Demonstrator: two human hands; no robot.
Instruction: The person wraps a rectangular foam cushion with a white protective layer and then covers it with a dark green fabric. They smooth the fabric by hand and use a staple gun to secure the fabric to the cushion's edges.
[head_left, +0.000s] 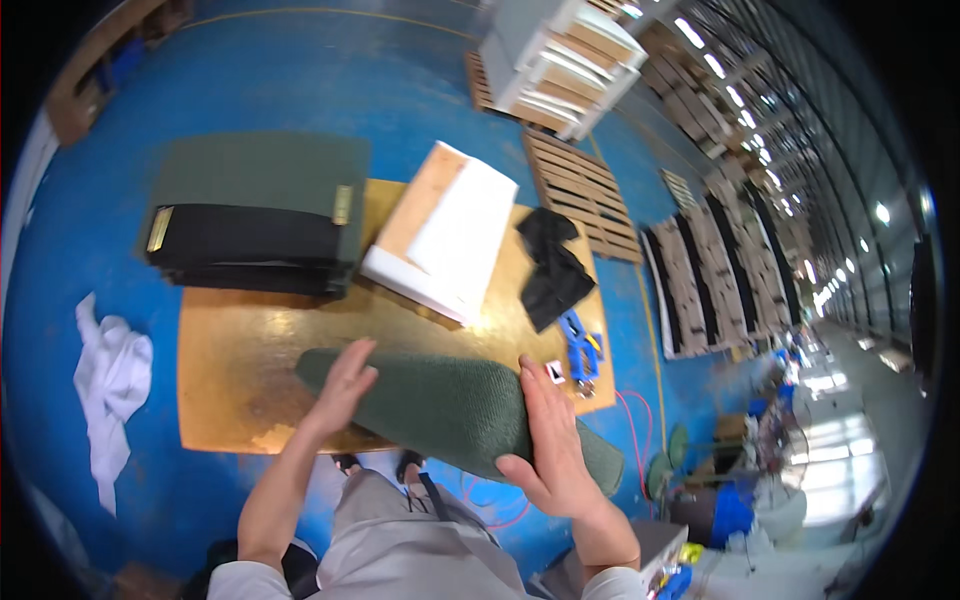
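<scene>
A long dark-green fabric-covered padded piece (pixel 440 400) lies slantwise over the table's near edge. Its thick rounded part is toward the middle, and it narrows at both ends. My left hand (pixel 345 390) rests at its left part, fingers extended and thumb apart. Against the right side of the thick part lies my right hand (pixel 555 440), palm flat on the fabric, with the thumb spread toward me. Neither hand's fingers wrap round the piece. The underside of the padded piece is hidden.
On the wooden table (pixel 230 400) sit a stack of green and black panels (pixel 260 170), a white-and-tan block (pixel 455 230), black cloth (pixel 553 270) and a blue hand tool (pixel 580 350). White cloth (pixel 110 380) lies on the floor at left. Wooden pallets (pixel 580 190) stand beyond.
</scene>
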